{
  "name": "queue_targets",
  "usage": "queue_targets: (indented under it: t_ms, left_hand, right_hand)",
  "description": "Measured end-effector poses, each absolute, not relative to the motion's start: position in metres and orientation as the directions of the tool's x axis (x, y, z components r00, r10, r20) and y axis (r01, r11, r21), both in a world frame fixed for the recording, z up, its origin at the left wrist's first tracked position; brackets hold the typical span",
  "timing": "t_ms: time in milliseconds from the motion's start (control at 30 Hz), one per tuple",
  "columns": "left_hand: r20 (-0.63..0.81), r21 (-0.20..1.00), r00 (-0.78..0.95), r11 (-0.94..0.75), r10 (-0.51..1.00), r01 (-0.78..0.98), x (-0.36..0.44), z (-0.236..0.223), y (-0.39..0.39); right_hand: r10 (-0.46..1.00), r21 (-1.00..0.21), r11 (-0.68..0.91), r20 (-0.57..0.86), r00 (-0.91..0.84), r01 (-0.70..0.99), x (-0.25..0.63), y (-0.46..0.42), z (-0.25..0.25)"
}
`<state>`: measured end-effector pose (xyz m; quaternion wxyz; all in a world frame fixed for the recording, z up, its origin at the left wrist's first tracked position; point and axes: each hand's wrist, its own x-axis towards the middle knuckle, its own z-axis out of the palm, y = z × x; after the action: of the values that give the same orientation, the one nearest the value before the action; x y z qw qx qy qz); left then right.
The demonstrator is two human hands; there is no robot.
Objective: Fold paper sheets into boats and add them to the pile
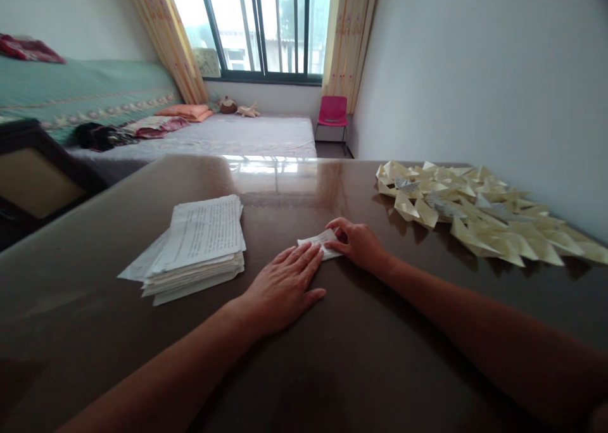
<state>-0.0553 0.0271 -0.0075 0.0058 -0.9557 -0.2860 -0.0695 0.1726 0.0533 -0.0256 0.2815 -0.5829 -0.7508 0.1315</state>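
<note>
A small folded piece of printed paper lies on the dark brown table. My left hand lies flat on the table, fingers stretched out, its fingertips pressing the paper's near edge. My right hand is curled over the paper's right end, fingers pinching it. A stack of printed sheets sits just left of my left hand. A heap of folded cream paper shapes lies on the table to the right, by the wall.
Beyond the table's far edge stand a bed with clothes on it, a pink chair and a window with curtains. A dark piece of furniture stands at the left. A white wall runs along the right.
</note>
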Motion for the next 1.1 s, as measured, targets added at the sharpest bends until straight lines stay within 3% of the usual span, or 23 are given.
queue_targets:
  t_ms: [367,433,533,600,667,833,1100]
  left_hand:
    - [0.043,0.027,0.818,-0.819,0.574,0.574,-0.056,-0.001,0.016]
    - [0.056,0.026,0.82,-0.822,0.569,0.569,-0.056,-0.001,0.016]
    - [0.078,0.02,0.824,-0.827,0.561,0.562,-0.056,-0.001,0.017]
    - [0.08,0.016,0.823,-0.827,0.562,0.563,-0.056,-0.002,0.018]
    - [0.082,0.012,0.823,-0.827,0.562,0.563,-0.056,-0.002,0.018]
    - [0.087,-0.02,0.823,-0.825,0.561,0.564,-0.057,0.001,0.017]
    - [0.15,-0.08,0.798,-0.797,0.584,0.598,-0.06,0.01,0.018]
  right_hand:
    - [0.951,-0.466,0.28,0.255,-0.175,0.839,0.173,0.053,-0.023]
    - [0.925,-0.361,0.326,0.313,-0.216,0.874,0.17,0.046,-0.013]
    - [0.846,-0.097,0.442,0.375,-0.379,0.892,0.161,0.027,0.002]
    - [0.784,-0.002,0.586,0.251,-0.567,0.81,0.154,0.011,0.006]
    - [0.772,0.025,0.619,0.165,-0.614,0.785,0.149,-0.002,0.005]
    - [0.824,0.078,0.56,0.055,-0.564,0.825,0.149,-0.014,0.003]
    - [0.879,0.176,0.466,0.025,-0.477,0.867,0.148,-0.015,0.019]
